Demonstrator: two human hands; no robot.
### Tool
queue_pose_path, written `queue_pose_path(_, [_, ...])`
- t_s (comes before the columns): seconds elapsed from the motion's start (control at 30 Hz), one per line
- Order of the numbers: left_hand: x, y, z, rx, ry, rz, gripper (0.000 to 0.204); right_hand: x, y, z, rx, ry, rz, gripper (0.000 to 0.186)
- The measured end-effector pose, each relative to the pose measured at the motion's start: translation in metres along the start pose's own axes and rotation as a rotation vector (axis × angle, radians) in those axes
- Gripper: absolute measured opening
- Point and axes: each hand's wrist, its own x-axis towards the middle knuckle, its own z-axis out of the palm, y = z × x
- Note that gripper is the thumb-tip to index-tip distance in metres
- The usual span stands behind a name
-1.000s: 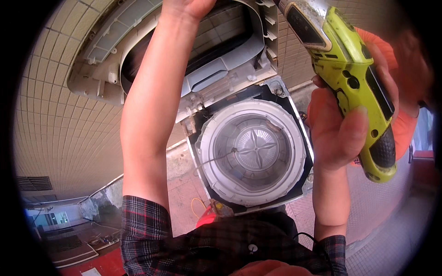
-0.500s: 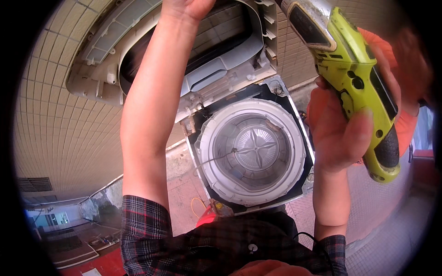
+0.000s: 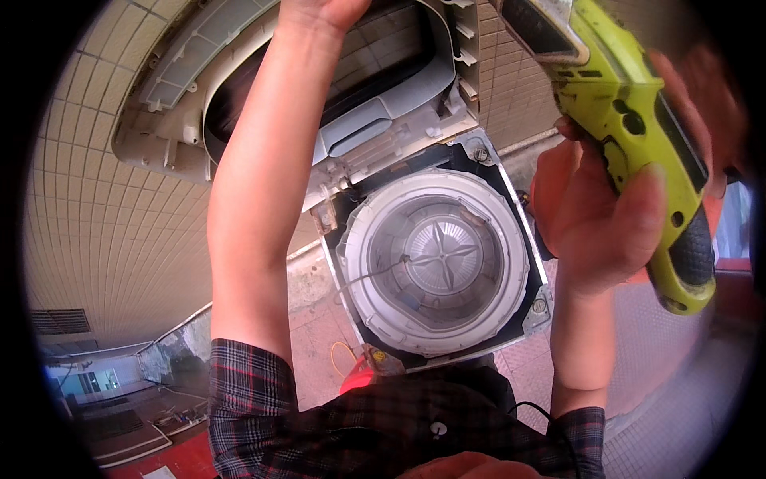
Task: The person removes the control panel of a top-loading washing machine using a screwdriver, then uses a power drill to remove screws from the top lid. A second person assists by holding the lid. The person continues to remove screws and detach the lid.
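I look down into an opened top-loading washing machine (image 3: 523, 319) with its round white tub (image 3: 435, 259) and star-shaped agitator in the middle of the view. The machine's white top cover (image 3: 383, 120) is tilted up behind it. My left hand (image 3: 323, 9) reaches to the upper edge of that raised cover and presses or holds it; the fingers are cut off by the picture's edge. At the right, my right hand (image 3: 602, 219) grips a lime-green cordless screwdriver (image 3: 630, 120), held up above the tub's right side.
A beige tiled wall (image 3: 104, 223) runs along the left and behind the machine. A red object (image 3: 357, 375) with a yellow cord lies on the reddish floor in front of the machine. My plaid shirt (image 3: 375, 431) fills the bottom.
The right hand with the green screwdriver has shifted slightly. The left arm and the raised cover stay as they were.
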Motion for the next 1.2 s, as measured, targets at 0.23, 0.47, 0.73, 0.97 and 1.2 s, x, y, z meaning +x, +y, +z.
queue_pose_path(0.23, [-0.005, 0.004, 0.004, -0.005, 0.003, 0.021, 0.038, 0.022, -0.020, -0.039, 0.268, 0.191, 0.258, 0.050])
queue_pose_path(0.47, [-0.008, -0.029, 0.029, -0.086, -0.043, 0.027, 0.029, 0.054, -0.034, -0.067, 0.042, 0.067, 0.222, 0.044])
queue_pose_path(0.73, [-0.006, -0.027, 0.027, -0.069, -0.036, 0.023, 0.021, 0.043, -0.017, -0.067, -0.217, 0.138, 0.117, 0.041])
queue_pose_path(0.97, [-0.006, -0.038, 0.032, -0.075, 0.010, 0.061, 0.022, 0.058, -0.008, -0.029, -0.203, 0.258, 0.186, 0.039])
queue_pose_path(1.2, [-0.018, -0.031, 0.053, 0.075, 0.075, 0.038, 0.022, 0.084, -0.012, -0.028, 0.129, 0.159, 0.131, 0.038])
